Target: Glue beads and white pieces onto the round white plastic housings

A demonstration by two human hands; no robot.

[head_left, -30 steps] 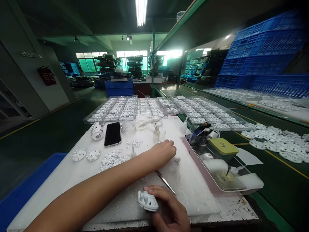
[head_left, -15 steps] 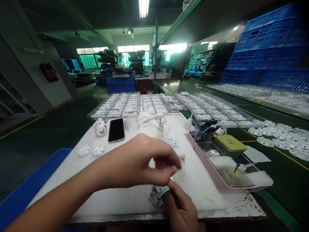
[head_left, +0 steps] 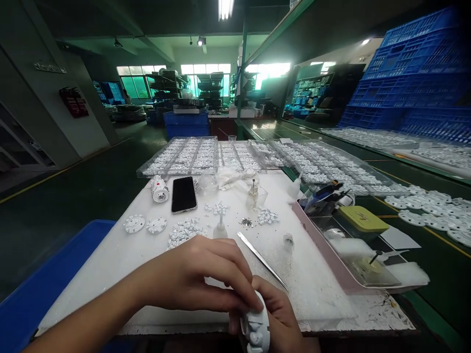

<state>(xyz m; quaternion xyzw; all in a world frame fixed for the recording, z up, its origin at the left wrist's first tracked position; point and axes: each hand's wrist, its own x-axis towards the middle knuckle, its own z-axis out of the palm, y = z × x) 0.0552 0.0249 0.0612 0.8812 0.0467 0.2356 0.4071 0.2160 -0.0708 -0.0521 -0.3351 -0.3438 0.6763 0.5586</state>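
Plainly rounded, knobbly white piece (head_left: 257, 329)

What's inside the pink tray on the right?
The pink tray holds tools, a yellow-lidded container, white pads and a yellowish jar. Anything beneath the pads or inside the lidded container is hidden.

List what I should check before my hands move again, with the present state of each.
1. White, round, raised-detail part supported: ok, the right hand holds it.
2. Left hand at the part: ok, its fingertips touch it.
3. Loose piece pinched in the left fingertips: cannot tell, the fingers hide it.
4. Whole part visible: not ok, fingers cover some of it and the picture's bottom edge cuts it off.
5. Slim silver metal tweezers untouched: ok, lying on the white foam sheet.
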